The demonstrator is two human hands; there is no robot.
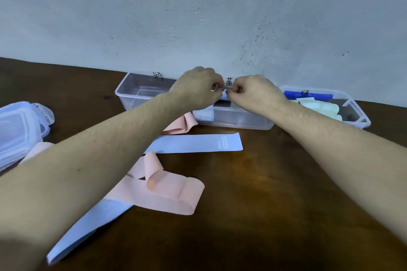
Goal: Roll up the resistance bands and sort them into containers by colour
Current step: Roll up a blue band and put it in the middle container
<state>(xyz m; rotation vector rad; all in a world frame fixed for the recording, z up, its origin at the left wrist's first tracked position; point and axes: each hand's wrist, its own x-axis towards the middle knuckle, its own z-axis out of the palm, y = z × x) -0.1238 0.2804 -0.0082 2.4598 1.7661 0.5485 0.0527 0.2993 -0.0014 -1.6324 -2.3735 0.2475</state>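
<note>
Resistance bands lie scattered over a dark wooden table (275, 193) that runs back to a pale wall: a long light blue band (88, 229) reaches toward the near left edge, a pink band (163, 193) lies looped and folded across its far end, another light blue band (196, 143) lies flat just in front of the containers, and a crumpled pink band (180, 125) sits beside the middle container (237, 120). Three clear containers stand in a row along the wall; the left container (141, 90) shows nothing inside, and the right container (352, 114) holds pale green bands and a dark blue one. Stacked clear lids (19, 130) rest at the far left. Above the middle container, the left hand (198, 88) and the right hand (253, 92) meet, fingers curled, pinching a small rolled light blue band (224, 95) between them.
</note>
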